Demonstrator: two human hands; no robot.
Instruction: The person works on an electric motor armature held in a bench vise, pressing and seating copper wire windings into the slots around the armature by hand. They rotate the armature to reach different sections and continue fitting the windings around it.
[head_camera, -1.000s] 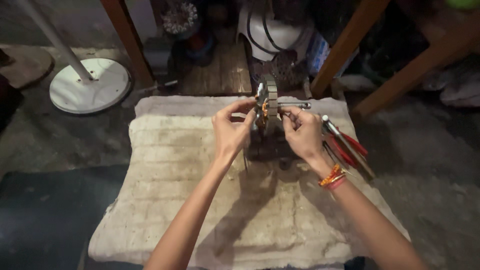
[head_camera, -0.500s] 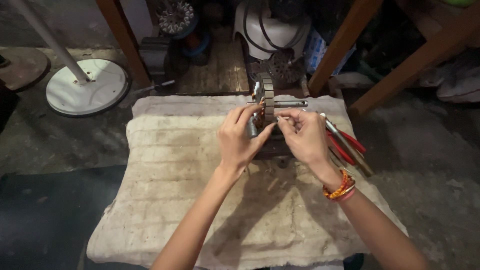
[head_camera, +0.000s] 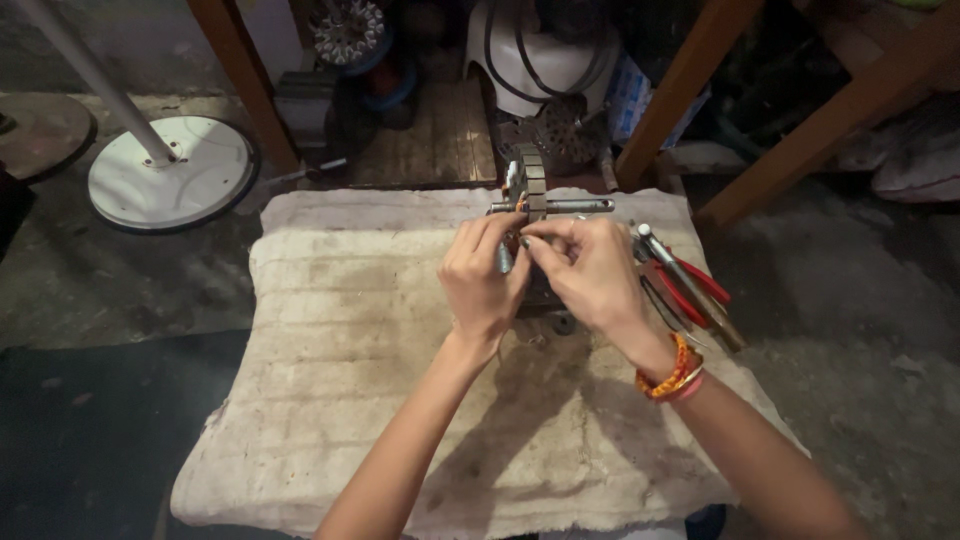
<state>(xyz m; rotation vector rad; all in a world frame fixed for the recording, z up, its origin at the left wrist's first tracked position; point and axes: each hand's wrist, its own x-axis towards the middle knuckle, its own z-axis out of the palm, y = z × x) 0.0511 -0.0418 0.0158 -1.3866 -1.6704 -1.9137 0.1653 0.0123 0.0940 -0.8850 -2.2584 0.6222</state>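
A small metal motor part (head_camera: 530, 185), a stack of steel plates on a thin shaft, stands upright at the far side of a beige cloth (head_camera: 340, 370). My left hand (head_camera: 485, 280) and my right hand (head_camera: 585, 275) meet just below it, fingertips pinched together against its lower side. What the fingertips pinch is too small to make out; it looks like thin wire. My right wrist wears orange and red bangles (head_camera: 668, 375). The base of the part is hidden behind both hands.
Red-handled pliers (head_camera: 685, 285) and another hand tool lie on the cloth right of my right hand. A white round fan base with a pole (head_camera: 170, 180) stands on the floor at left. Wooden legs (head_camera: 680, 90), a white fan housing (head_camera: 540, 50) and clutter lie beyond.
Both hands have drawn closer together and slightly nearer me under the metal part. The view has shifted a little; the cloth and tools have stayed put.
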